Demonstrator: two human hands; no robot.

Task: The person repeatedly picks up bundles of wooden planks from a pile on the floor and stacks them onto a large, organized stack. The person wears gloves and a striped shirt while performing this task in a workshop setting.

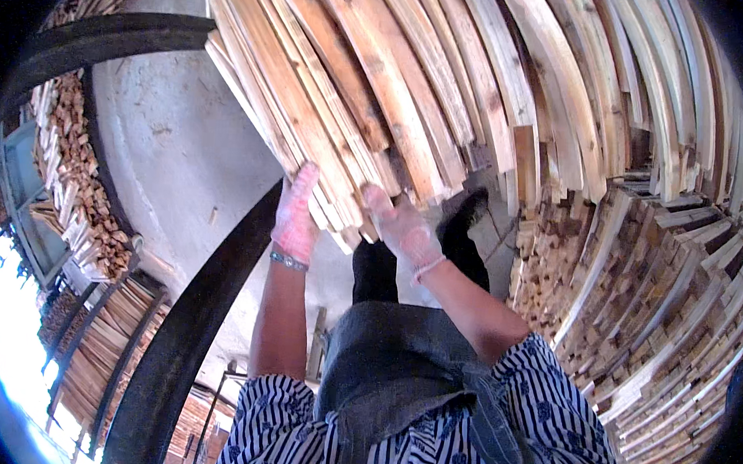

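Long pale wooden strips (311, 111) lie side by side in a layer, their near ends pointing toward me. My left hand (295, 215), in a pinkish-white glove, is closed at the left edge of these ends, thumb along the outer strip. Similarly gloved, my right hand (403, 231) grips the ends a little to the right, thumb on top. Several narrow strips are between the two hands, and their tips stick out toward me. My fingers beneath the wood are hidden. Wider, browner boards (372, 64) with knots lie just right of the strips.
Big stacks of cut wood (637, 288) rise at the right. A dark curved beam (207, 324) runs close by my left arm, and another dark bar (121, 34) crosses at upper left. More wood piles (76, 174) stand at far left, beyond the grey concrete floor (170, 137).
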